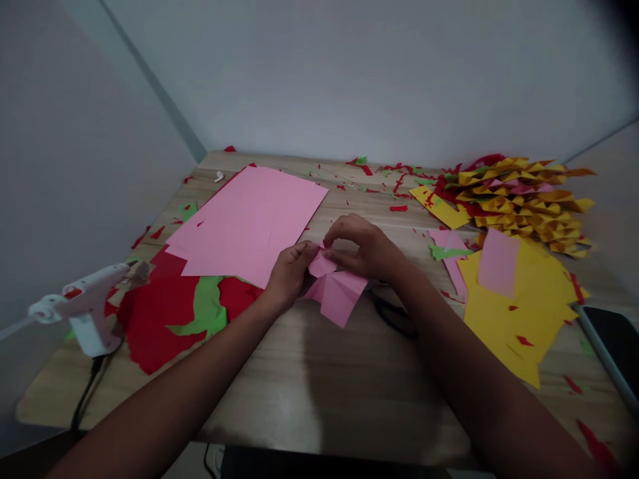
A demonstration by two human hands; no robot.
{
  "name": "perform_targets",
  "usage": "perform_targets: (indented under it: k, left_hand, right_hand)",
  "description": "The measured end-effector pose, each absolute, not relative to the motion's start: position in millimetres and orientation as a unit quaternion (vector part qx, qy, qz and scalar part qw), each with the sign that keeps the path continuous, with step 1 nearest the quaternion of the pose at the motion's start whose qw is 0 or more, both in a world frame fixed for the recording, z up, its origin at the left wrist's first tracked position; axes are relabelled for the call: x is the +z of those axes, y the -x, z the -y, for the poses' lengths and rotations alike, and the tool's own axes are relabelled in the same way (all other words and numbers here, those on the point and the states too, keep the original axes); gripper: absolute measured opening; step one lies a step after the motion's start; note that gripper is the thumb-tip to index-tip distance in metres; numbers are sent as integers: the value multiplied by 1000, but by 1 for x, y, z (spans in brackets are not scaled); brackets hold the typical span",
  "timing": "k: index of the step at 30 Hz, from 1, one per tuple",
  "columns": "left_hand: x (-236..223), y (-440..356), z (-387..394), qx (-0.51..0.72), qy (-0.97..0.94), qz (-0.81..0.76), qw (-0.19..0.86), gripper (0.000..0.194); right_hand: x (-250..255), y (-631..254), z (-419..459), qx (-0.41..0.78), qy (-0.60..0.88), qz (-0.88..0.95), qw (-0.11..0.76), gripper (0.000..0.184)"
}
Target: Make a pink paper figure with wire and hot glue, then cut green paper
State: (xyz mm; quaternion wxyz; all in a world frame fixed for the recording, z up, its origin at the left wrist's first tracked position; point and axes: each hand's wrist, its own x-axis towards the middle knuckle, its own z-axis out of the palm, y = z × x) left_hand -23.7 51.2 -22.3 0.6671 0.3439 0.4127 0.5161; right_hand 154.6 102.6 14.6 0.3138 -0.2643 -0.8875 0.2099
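A small pink paper piece (pixel 335 293), partly folded with creases showing, lies on the wooden table (pixel 309 386) in the middle. My left hand (pixel 292 271) pinches its upper left edge with closed fingers. My right hand (pixel 362 247) is curled over its top right part, fingers pressed on the fold. A stack of large pink sheets (pixel 249 223) lies just behind my left hand.
A white glue gun (pixel 84 307) with a black cord stands at the left edge beside red (pixel 150 319) and green paper scraps. Yellow sheets (pixel 524 313), a pile of folded yellow-and-red pieces (pixel 524 199), black scissors (pixel 394 316) and a phone (pixel 616 346) lie to the right.
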Motion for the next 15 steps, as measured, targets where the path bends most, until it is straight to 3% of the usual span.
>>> perform_targets:
  k: [15]
  left_hand:
    - [-21, 21, -51, 523, -371, -410, 649, 40]
  right_hand:
    - [12, -153, -101, 271, 275, 861, 332, 16]
